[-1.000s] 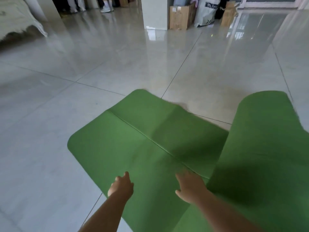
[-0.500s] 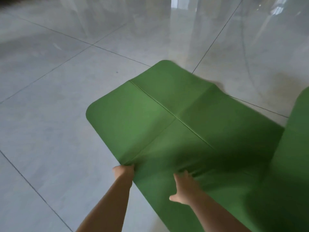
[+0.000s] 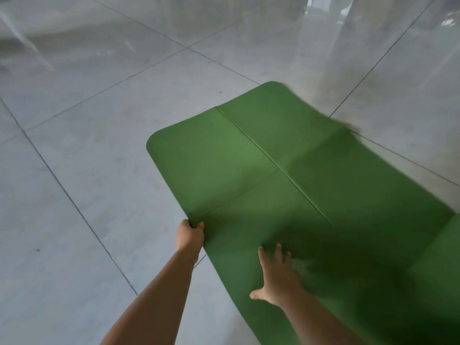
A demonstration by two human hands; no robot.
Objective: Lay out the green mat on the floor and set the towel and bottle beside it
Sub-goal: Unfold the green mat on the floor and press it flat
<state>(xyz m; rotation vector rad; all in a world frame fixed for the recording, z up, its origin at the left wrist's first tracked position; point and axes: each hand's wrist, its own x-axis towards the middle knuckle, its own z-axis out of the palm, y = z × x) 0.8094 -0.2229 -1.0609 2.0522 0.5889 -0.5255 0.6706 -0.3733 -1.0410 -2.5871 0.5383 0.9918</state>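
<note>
Now left fingers pinch the green mat edge.

My left hand now grips the left edge of the thin green mat, right where a fold crease meets that edge; a second ago it hung as a loose fist over the mat's surface. My right hand goes from curled to spread fingers, palm down on the mat, further in from that edge. The tall raised fold on the mat's right side sinks low, so more of the mat lies flat on the glossy grey tiled floor. My view tips down toward the mat.
</note>
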